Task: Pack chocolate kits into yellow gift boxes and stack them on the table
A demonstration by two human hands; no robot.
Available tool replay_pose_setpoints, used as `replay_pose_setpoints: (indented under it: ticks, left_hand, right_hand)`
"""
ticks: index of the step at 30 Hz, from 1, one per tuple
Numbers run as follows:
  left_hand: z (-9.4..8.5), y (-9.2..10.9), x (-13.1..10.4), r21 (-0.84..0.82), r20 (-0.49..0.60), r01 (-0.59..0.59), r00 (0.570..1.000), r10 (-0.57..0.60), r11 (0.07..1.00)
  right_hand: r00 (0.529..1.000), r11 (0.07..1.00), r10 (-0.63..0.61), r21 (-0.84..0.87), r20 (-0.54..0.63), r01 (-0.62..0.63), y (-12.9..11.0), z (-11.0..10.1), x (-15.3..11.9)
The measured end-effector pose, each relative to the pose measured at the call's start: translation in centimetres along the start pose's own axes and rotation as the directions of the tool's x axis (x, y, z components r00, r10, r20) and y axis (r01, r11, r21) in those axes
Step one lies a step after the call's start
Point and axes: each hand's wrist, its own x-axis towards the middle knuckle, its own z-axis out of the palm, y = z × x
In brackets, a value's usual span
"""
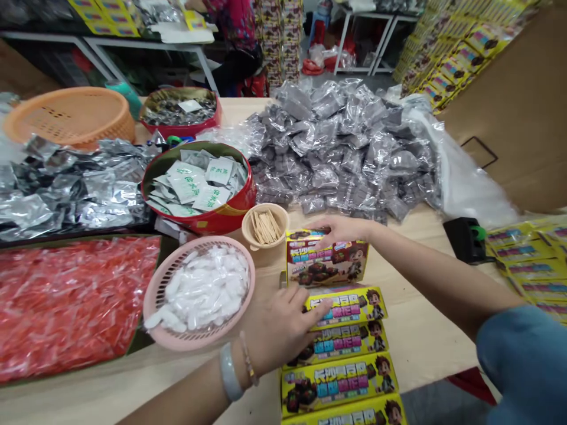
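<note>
A cardboard candy box (328, 262) with a dark red printed front stands at the far end of a row of yellow boxes (339, 378). My right hand (341, 229) reaches over its top, fingers closed on the upper edge; some fingertips are hidden behind it. My left hand (283, 321), with a bangle and a beaded bracelet at the wrist, rests on the left part of the nearest yellow box (349, 307). Its thumb is spread from the fingers and lies across the printed top. Just beyond the hands sits a small bowl (248, 227) of wooden sticks (267, 227).
Left are a pink basket (155, 321) of white packets, a red tin (212, 221) of printed sachets, red packets (66, 307) and silver packets (101, 183). A heap of grey bagged pieces (336, 147) lies behind. Right stand a carton (522, 118) and a tape dispenser (467, 239).
</note>
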Motion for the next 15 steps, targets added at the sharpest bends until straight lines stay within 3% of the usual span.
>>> replay_pose_setpoints:
  ticks: [3,7,15]
  left_hand:
    - [0.2,-0.3,-0.1,-0.021,0.010,0.011,1.000,-0.010,1.000]
    - [0.0,-0.2,-0.2,-0.031,0.018,0.007,1.000,-0.006,0.999]
    - [0.2,0.9,-0.2,-0.050,-0.050,0.030,0.998,-0.032,0.998]
  right_hand:
    - [0.996,1.000,0.019,-0.021,0.086,-0.017,0.3,0.5,1.6]
    - [0.992,0.998,0.068,0.006,0.107,-0.069,0.7,0.4,2.8]
    - [0.999,0.980,0.037,-0.197,0.020,-0.032,0.7,1.4,3.8]
